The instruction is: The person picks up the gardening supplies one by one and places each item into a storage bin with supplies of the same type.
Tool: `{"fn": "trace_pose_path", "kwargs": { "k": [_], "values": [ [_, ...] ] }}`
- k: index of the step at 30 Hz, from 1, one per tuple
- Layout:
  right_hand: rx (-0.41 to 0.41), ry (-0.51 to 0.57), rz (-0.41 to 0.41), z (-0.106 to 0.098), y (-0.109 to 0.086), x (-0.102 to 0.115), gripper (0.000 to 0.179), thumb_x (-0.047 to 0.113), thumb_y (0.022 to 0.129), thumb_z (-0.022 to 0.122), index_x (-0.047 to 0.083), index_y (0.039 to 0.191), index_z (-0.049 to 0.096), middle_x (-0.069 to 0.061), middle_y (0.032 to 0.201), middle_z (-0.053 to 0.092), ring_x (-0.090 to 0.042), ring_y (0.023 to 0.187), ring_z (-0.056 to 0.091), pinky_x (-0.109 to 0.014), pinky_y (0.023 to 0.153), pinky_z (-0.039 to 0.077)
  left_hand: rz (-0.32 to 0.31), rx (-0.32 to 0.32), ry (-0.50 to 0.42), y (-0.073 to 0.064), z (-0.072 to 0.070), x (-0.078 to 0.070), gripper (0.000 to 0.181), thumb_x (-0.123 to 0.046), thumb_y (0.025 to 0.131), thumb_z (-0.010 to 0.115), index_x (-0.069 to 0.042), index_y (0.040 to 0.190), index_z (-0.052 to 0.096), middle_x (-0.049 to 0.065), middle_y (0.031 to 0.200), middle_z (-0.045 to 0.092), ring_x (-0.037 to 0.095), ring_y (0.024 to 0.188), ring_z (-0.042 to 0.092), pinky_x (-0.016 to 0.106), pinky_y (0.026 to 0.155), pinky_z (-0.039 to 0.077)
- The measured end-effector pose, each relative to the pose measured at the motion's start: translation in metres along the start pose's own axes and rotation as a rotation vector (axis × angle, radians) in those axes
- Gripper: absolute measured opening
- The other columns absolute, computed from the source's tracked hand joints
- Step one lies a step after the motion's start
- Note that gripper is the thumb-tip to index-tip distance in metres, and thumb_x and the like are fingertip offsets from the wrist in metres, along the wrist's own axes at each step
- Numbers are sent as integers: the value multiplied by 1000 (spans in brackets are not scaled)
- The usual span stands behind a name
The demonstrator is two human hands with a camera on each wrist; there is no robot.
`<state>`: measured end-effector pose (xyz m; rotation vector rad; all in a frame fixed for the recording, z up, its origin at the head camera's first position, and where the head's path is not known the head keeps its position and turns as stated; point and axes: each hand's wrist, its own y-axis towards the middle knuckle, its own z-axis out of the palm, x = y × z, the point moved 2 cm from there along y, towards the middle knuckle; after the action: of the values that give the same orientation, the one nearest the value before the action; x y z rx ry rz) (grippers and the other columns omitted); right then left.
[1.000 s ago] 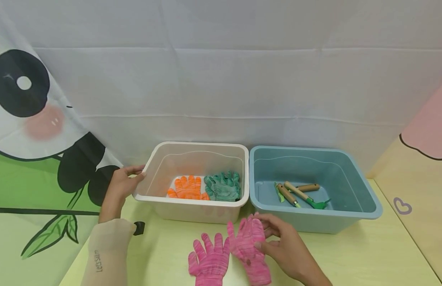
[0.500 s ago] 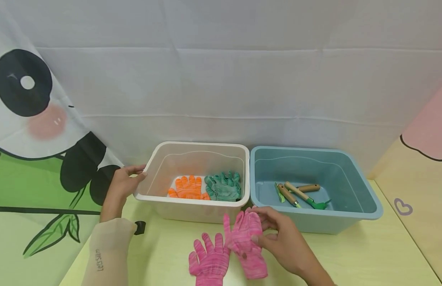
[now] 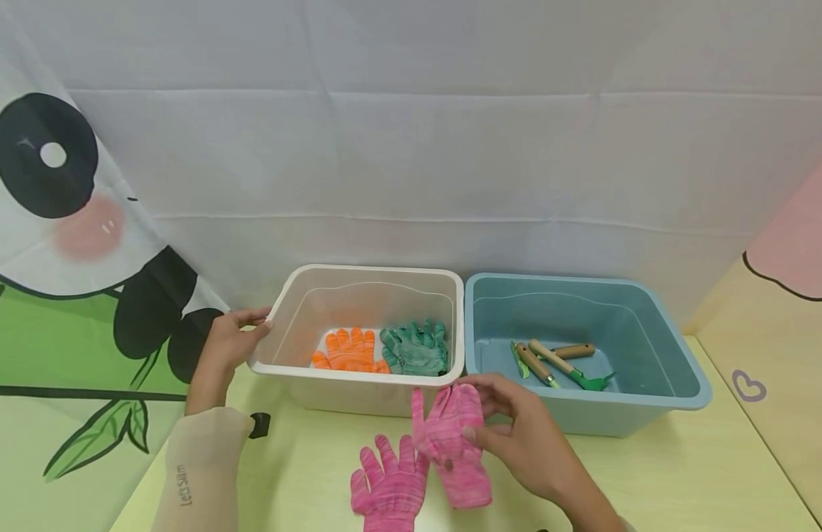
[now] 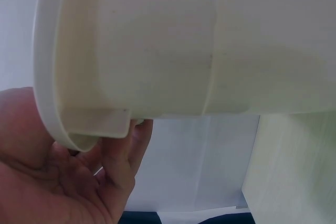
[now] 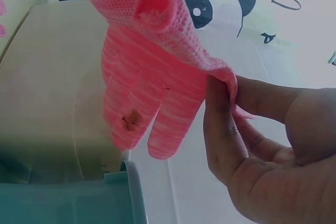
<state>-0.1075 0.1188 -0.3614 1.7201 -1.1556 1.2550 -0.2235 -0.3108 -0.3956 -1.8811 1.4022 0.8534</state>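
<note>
My right hand (image 3: 520,436) pinches the side of a pink knit glove (image 3: 451,458) between thumb and fingers. That glove hangs close in front of the white tub (image 3: 364,395), its fingertips near the tub's front rim; a brown spot (image 5: 131,120) marks it in the right wrist view. A second pink glove (image 3: 389,484) lies flat on the table, slightly overlapped by the first. At the white tub's left end, my left hand (image 3: 228,343) grips the rim (image 4: 44,61), thumb and fingers on either side. Inside that tub are an orange glove (image 3: 351,351) and green gloves (image 3: 416,349).
A blue tub (image 3: 584,410) stands right beside the white one. It holds small garden tools (image 3: 551,358) with wooden handles and green heads. Both tubs stand on a pale yellow table (image 3: 684,480), with a white cloth backdrop (image 3: 411,162) behind them.
My right hand has raised the pink glove and shifted it slightly left, toward the white tub. The left hand stays on the tub's rim, and the second pink glove has not moved.
</note>
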Motion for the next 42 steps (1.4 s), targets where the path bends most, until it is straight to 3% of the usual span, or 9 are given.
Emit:
{"fn": "trace_pose_path", "kwargs": {
  "k": [8, 18, 34, 42],
  "values": [
    [18, 18, -16, -1, 3, 8, 50, -10, 92, 73, -3, 139, 60, -15, 108, 67, -22, 94, 67, -34, 72, 63, -7, 15, 8, 0, 0, 0, 50, -19, 108, 58, 4, 152, 53, 31, 142, 56, 47, 138, 48, 59, 105, 46],
    [-11, -71, -78, -2, 7, 15, 50, -8, 90, 77, 3, 137, 64, -10, 107, 70, -21, 94, 68, -30, 74, 61, -7, 18, 10, -2, -1, -1, 50, -19, 108, 57, 3, 152, 52, 30, 142, 56, 48, 140, 46, 61, 107, 45],
    [-36, -32, -144, -5, 17, 29, 49, -13, 87, 75, 1, 134, 66, -11, 101, 68, -19, 91, 69, -32, 76, 62, -14, 19, 3, -3, -1, -2, 50, -19, 108, 57, 4, 153, 52, 31, 145, 54, 48, 139, 46, 63, 108, 44],
    [-51, -50, -136, -9, 23, 35, 50, -10, 88, 76, 4, 135, 67, -11, 104, 69, -22, 93, 69, -30, 75, 61, -2, 24, -3, -3, -2, -2, 51, -20, 108, 57, 4, 153, 51, 31, 146, 54, 48, 138, 47, 61, 107, 45]
  ]
}}
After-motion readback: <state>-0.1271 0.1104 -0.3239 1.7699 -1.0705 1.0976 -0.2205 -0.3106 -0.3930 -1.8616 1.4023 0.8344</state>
